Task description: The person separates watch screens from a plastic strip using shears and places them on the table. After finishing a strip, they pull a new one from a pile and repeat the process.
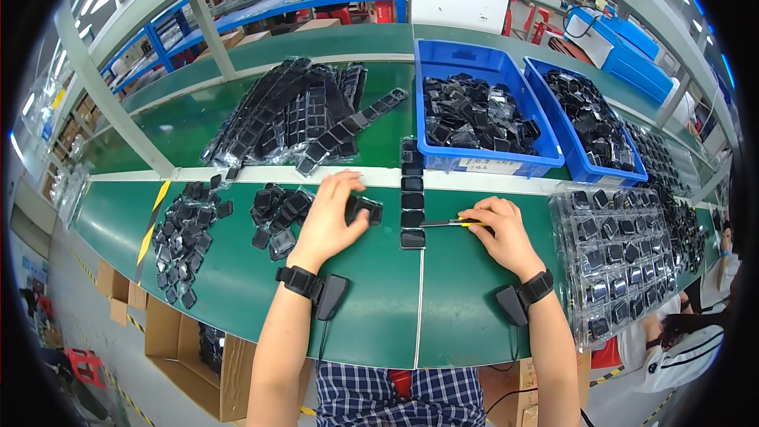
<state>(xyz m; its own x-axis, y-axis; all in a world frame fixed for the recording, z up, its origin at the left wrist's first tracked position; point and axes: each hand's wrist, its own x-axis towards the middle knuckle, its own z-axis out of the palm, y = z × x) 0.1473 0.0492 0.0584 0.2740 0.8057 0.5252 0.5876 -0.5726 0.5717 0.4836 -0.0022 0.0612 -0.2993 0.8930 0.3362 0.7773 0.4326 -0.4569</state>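
My left hand is curled, with a small black square piece in clear wrap between its thumb and fingers. My right hand grips a slim tool with a black front and yellow handle; its exact kind does not show. The tool's tip reaches the right edge of a strip of black square pieces, lying lengthwise on the green table between my hands. Left of my left hand is a loose heap of similar pieces, and farther left a larger heap.
Behind the hands lies a pile of uncut-looking black strips. Two blue bins, a near one and a right one, hold many black pieces. Clear trays of pieces stack at the right. A cardboard box stands below the table edge.
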